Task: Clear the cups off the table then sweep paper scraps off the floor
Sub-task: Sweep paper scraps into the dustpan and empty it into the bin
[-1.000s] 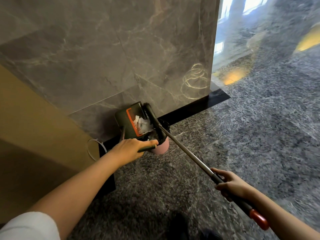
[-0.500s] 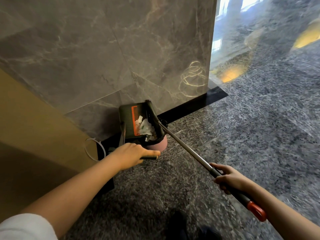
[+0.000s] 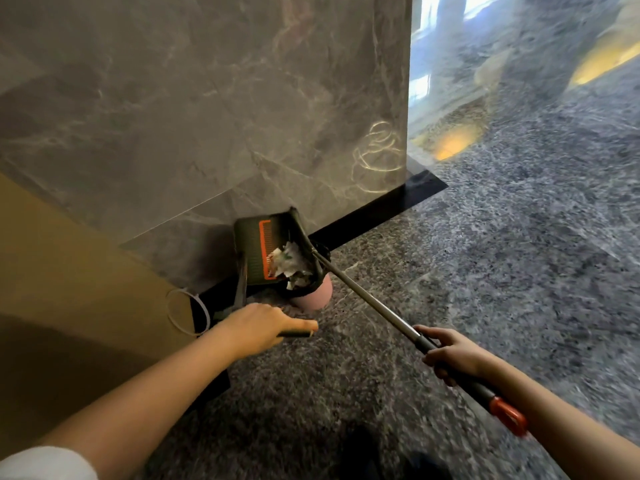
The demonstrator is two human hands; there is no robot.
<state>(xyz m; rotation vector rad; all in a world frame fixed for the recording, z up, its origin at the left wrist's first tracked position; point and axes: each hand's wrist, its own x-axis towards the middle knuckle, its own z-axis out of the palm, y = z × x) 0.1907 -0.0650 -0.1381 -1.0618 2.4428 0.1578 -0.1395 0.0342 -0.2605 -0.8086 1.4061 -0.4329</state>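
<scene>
- Tipping a dark dustpan (image 3: pixel 254 251) over a small pink bin (image 3: pixel 313 296) at frame centre, against the marble wall (image 3: pixel 207 116).
- Left hand (image 3: pixel 258 325) curls round the dustpan's handle; right hand (image 3: pixel 450 351) wraps the broom pole (image 3: pixel 367 296), lower right.
- Crumpled paper scraps (image 3: pixel 291 265) sit at the pan's lower lip, above the bin.
- Emptying seems underway; next likely needs a steeper tilt or a shake.

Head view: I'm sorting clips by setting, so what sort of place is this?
Probably an indoor lobby or hallway: a grey marble-clad wall, a black skirting at its foot, and a glossy speckled stone floor reflecting window light.
</scene>
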